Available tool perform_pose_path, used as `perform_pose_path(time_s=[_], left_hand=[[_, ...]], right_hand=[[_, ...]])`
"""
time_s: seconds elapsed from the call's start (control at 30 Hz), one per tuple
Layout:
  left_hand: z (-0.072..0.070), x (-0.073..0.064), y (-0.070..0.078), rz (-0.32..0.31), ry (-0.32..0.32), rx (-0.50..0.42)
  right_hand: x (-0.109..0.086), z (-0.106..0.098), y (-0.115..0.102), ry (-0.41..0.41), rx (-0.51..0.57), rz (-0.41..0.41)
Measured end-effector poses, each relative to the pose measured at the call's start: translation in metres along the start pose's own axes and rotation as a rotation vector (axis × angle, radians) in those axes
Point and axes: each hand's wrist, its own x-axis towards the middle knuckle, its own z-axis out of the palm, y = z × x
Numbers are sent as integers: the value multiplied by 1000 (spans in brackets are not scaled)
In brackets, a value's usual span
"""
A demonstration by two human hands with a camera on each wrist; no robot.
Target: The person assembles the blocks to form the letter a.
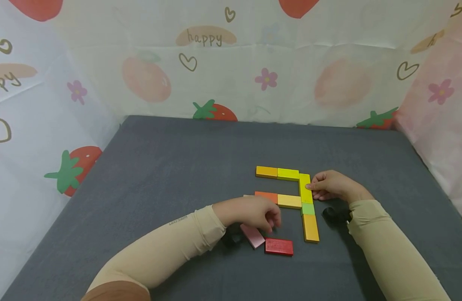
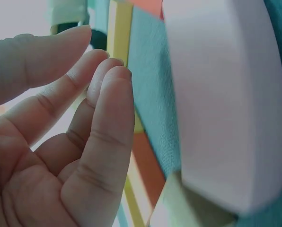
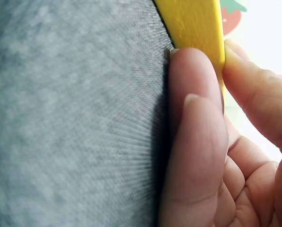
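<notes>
My right hand (image 1: 338, 186) is at the right edge of the long yellow block (image 1: 305, 188). Its thumb lies on the block's top and fingertips touch its side, pinching it, as the right wrist view (image 3: 198, 23) shows close up. My left hand (image 1: 255, 211) hovers over the left part of the layout, fingers loosely bent and holding nothing. Beneath and beside it lie a pink block (image 1: 253, 236) and a red block (image 1: 278, 246). An orange block (image 1: 266, 196) and a pale yellow block (image 1: 289, 201) run past its knuckles. The hand hides part of the layout.
An orange-yellow block (image 1: 266, 172) and a bright yellow block (image 1: 288, 174) form the top row. A green block (image 1: 308, 208) and another orange-yellow block (image 1: 311, 228) continue the right column. Dark grey cloth (image 1: 178, 159) covers the table, with a printed curtain (image 1: 253, 54) behind.
</notes>
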Motion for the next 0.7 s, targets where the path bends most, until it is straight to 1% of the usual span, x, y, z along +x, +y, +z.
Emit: perform_pose_path(time_s=[0.07, 0.33, 0.57, 0.7], left_hand=[[-4, -5, -3, -8, 17, -25], [-18, -22, -17, -60, 87, -69], [-26, -39, -37, -102, 179, -102], [-29, -47, -51, -128, 207, -109]], right_hand=[[0, 0, -1, -2, -2, 2], [-1, -1, -1, -1, -3, 6], [-1, 0, -1, -4, 2, -3], [-2, 0, -1, -2, 7, -1]])
